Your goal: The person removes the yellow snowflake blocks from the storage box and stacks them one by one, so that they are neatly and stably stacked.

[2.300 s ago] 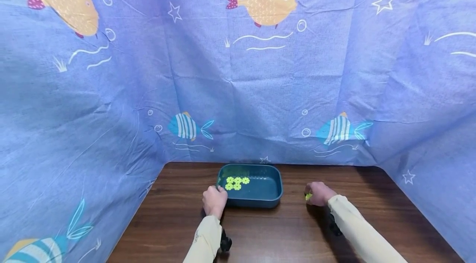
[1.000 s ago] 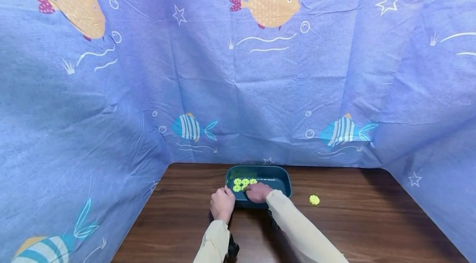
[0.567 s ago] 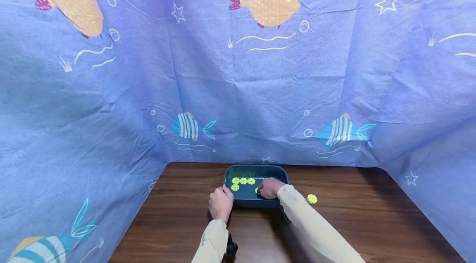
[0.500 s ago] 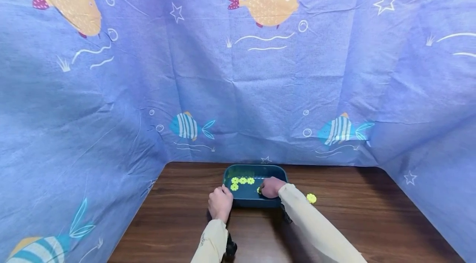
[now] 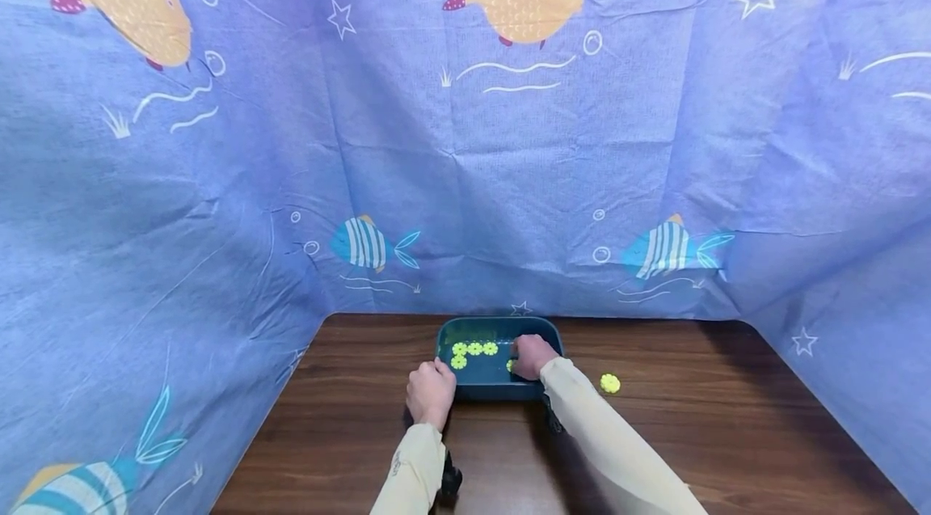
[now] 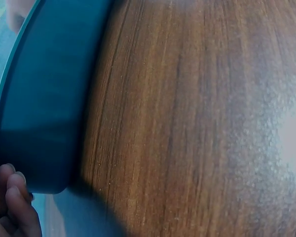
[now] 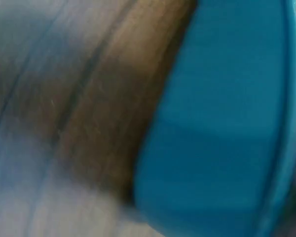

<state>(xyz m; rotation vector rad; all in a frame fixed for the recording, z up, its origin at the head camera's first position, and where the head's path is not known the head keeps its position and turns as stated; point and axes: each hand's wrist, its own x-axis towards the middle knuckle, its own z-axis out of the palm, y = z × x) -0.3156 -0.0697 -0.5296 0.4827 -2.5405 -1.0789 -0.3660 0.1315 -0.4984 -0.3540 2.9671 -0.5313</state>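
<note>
Reaching in from the bottom edge of the frame, two cream sleeves (image 5: 410, 466) run up over the dark brown table (image 5: 349, 426). The left hand (image 5: 431, 395), just below centre, holds the near left corner of a dark teal tray (image 5: 502, 391); from the left wrist I can see its fingers (image 6: 22, 205) bent against the tray's end. At lower right of the frame, a lone yellow-green flower-shaped piece (image 5: 610, 383) lies on the table, apart from the tray.

Further in, the right hand (image 5: 534, 356) bends down inside the tray's right half. At its fingertips, on the left side of the hand, is a second flower piece (image 5: 511, 365), partly covered. I cannot tell whether the fingers pinch it or only touch it; the right wrist view is blurred and shows mostly the tray's outer wall.

A second ago that hand was over the cluster further left; now its piece sits well clear of the four clustered pieces (image 5: 474, 348). To my eye, that leaves this piece being handled on its own, away from its neighbours.

Behind everything, filling the upper frame, hangs a blue fish-print cloth (image 5: 393, 94).
</note>
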